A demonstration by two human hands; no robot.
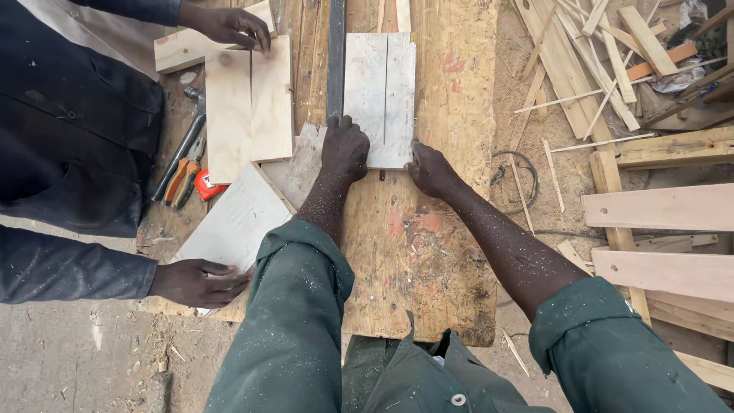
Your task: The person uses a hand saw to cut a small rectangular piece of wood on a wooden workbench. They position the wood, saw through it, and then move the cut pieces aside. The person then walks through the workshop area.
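A pale plywood panel (380,95) lies flat on the table-saw top (428,252), with a cut line running up its middle. A dark metal fence bar (336,53) runs along its left edge. My left hand (344,149) presses down on the panel's near left corner. My right hand (430,170) grips the panel's near right corner. Sawdust covers both forearms and my green sleeves.
A co-worker in dark clothes stands at left, one hand (200,281) on a slanted board (233,222), the other hand (228,24) on a wood block at the top. Cut panels (248,103), a hammer (180,149), pliers and a tape measure (206,183) lie left. Planks and offcuts (657,206) pile at right.
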